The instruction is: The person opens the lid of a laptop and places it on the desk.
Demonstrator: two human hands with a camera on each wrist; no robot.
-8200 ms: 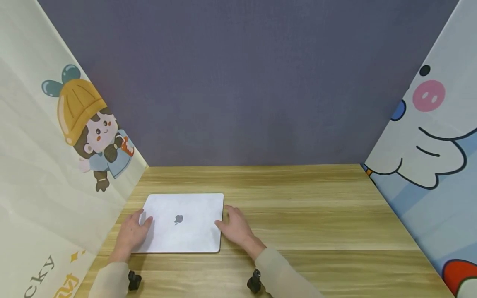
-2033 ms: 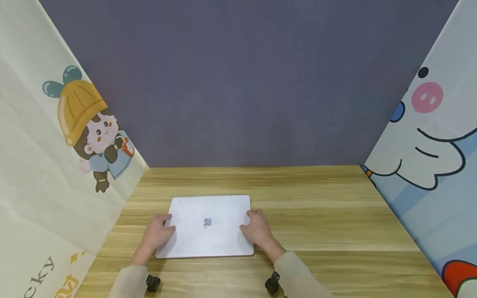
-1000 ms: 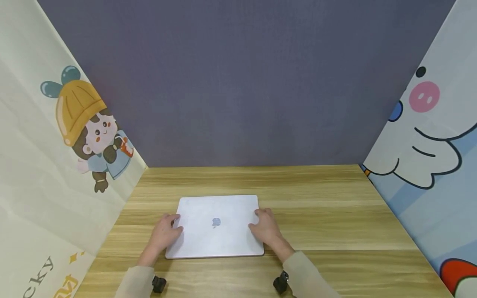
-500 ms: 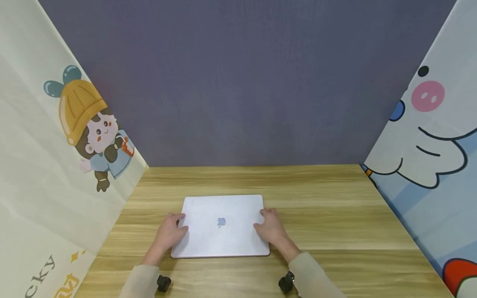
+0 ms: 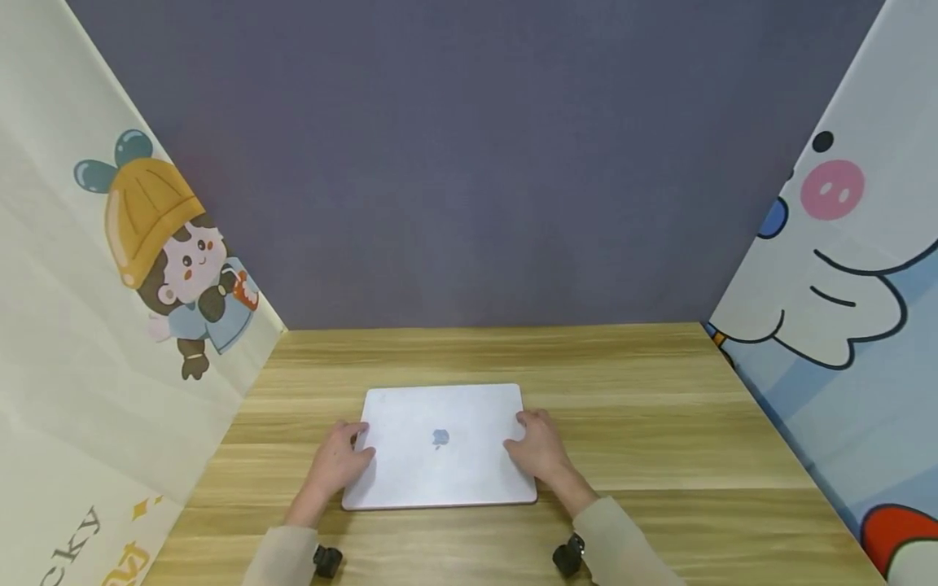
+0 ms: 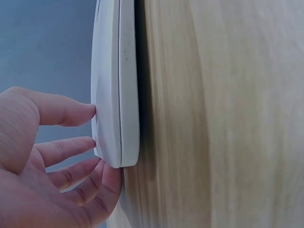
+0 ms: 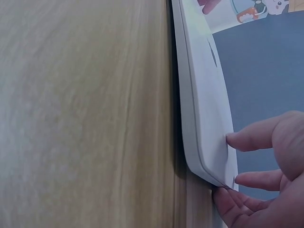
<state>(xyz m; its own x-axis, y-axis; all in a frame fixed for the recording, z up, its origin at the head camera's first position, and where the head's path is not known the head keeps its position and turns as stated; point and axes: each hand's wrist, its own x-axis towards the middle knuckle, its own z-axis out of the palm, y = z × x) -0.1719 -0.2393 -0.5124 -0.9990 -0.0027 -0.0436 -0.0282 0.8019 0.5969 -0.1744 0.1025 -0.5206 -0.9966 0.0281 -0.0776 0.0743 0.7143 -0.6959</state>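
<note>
A closed silver laptop (image 5: 440, 472) with a dark apple logo lies flat near the middle of the table in the head view, lid up. My left hand (image 5: 339, 461) holds its left side, thumb on the lid. In the left wrist view the fingertips (image 6: 110, 179) reach the underside near the laptop's corner. On the opposite side, my right hand (image 5: 541, 448) pinches the edge the same way. The right wrist view has the thumb (image 7: 247, 137) on the lid and fingers curled at the edge below. A thin dark shadow runs under the laptop's front edge in both wrist views.
The wooden table (image 5: 623, 407) extends on both sides of the laptop and behind it. A dark grey panel (image 5: 469, 163) rises at the back. Cartoon-printed sheets flank the table, a cream one (image 5: 66, 309) on the left and a white-and-blue one (image 5: 865, 325) on the right.
From the table's left side, the laptop has shifted right to near the middle, both hands moving along with it. Over the last half second the shift is only slight.
</note>
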